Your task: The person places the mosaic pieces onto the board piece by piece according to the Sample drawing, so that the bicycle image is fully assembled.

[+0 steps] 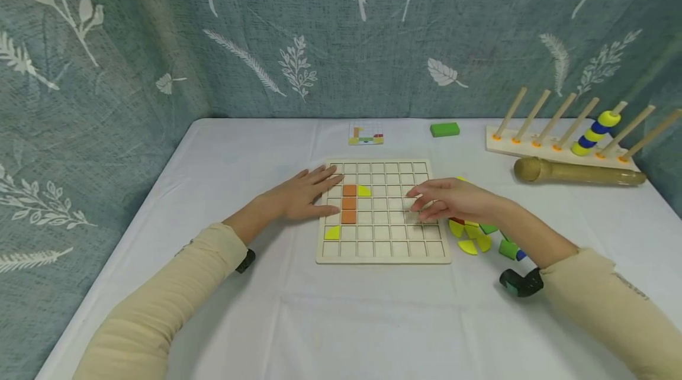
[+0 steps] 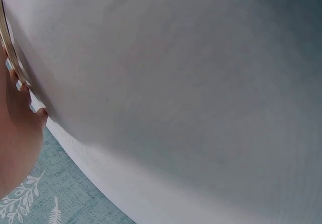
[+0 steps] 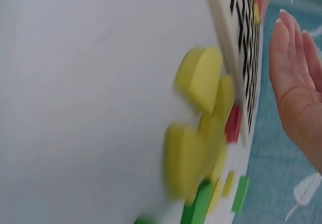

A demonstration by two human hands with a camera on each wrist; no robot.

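Observation:
A wooden grid board (image 1: 383,250) lies flat on the white cloth. Three orange squares (image 1: 348,203) form a column in its left part, with one yellow quarter-round piece (image 1: 364,191) beside the top square and another yellow piece (image 1: 333,232) lower left. My left hand (image 1: 309,195) rests on the board's left edge, fingers extended. Over the right edge hovers my right hand (image 1: 453,199), its fingers loosely bent; in the right wrist view the hand (image 3: 302,88) holds nothing. Below it lie loose yellow pieces (image 3: 200,78), a red piece (image 3: 233,124) and green ones (image 3: 200,201).
Behind the board are a pattern card (image 1: 366,133) and a green block (image 1: 444,129). At back right stands a pegged rack (image 1: 524,145) with yellow and blue beads (image 1: 591,136) on one peg. A wooden stick (image 1: 591,174) lies before it. A patterned curtain (image 1: 330,60) hangs behind.

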